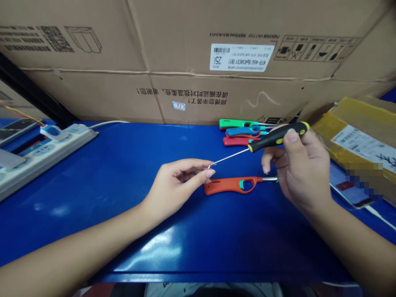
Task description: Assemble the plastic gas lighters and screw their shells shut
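My right hand grips a black and yellow screwdriver by its handle, its thin shaft slanting down to the left. Thumb and fingers of my left hand are closed in a pinch at the screwdriver's tip. Something tiny and silvery shows there, too small to name. Just beneath, an orange long-necked gas lighter with a green trigger lies on the blue table. Behind the screwdriver lie similar lighters: a green one, a blue one and a red one, partly covered.
A large cardboard box walls off the back. On the left lies a white power strip with a plug and cables. At right, a phone with a white cable lies by a yellow-taped parcel.
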Action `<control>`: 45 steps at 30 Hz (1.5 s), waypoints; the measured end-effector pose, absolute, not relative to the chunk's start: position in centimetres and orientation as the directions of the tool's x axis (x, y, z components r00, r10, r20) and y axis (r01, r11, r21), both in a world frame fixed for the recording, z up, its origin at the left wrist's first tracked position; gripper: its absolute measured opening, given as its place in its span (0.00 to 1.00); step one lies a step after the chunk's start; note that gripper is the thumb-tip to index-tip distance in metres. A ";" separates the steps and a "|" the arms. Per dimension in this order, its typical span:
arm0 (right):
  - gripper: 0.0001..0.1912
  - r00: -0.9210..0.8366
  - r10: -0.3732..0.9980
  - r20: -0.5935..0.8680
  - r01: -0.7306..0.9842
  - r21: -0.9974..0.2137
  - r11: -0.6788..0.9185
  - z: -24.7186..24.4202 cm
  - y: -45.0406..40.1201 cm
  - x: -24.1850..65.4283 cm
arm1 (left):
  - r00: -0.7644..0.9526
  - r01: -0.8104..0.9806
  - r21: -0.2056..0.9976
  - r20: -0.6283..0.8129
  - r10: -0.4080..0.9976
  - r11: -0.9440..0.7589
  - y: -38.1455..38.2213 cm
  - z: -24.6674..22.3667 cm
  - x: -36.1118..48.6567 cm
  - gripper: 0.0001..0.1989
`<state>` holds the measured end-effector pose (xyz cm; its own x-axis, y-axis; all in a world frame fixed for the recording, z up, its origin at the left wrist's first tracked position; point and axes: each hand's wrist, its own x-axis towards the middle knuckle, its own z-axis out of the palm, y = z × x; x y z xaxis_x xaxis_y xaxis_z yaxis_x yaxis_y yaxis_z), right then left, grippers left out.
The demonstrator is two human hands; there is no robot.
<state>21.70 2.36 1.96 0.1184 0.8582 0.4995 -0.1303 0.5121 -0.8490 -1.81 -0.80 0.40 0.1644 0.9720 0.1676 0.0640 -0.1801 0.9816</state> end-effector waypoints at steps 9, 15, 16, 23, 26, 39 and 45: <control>0.07 0.059 0.850 0.523 -0.092 -0.845 0.526 1.6 2.4 22.3 | 0.211 0.190 0.933 0.266 0.941 -0.307 -0.5 0.1 -1.9 0.03; 0.07 -0.016 0.819 0.573 -0.129 -0.814 0.567 1.5 2.5 22.7 | 0.286 0.330 0.828 0.370 0.884 -0.453 -0.3 0.1 -2.1 0.05; 0.07 -0.032 0.810 0.586 -0.134 -0.805 0.578 1.5 2.5 22.8 | 0.296 0.331 0.823 0.374 0.879 -0.462 -0.3 0.1 -2.1 0.05; 0.08 -0.059 0.781 0.621 -0.131 -0.781 0.611 1.3 2.4 23.0 | 0.325 0.327 0.823 0.364 0.873 -0.465 -0.3 -0.1 -2.3 0.06; 0.07 -0.043 0.778 0.627 -0.132 -0.776 0.617 1.2 2.5 23.0 | 0.315 0.331 0.823 0.364 0.876 -0.461 -0.2 -0.1 -2.2 0.05; 0.07 -0.053 0.783 0.619 -0.114 -0.783 0.611 1.5 2.1 22.9 | 0.334 0.363 0.796 0.373 0.865 -0.484 -0.3 0.1 -2.1 0.05; 0.08 -0.051 0.769 0.638 -0.116 -0.768 0.630 1.4 2.0 22.9 | 0.335 0.379 0.793 0.363 0.870 -0.477 -0.3 0.2 -2.1 0.05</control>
<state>22.88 2.02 1.45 -0.0511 0.7686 0.6377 -0.1164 0.6296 -0.7681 -2.06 -0.28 0.17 0.3346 0.8697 0.3629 0.3786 -0.4767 0.7933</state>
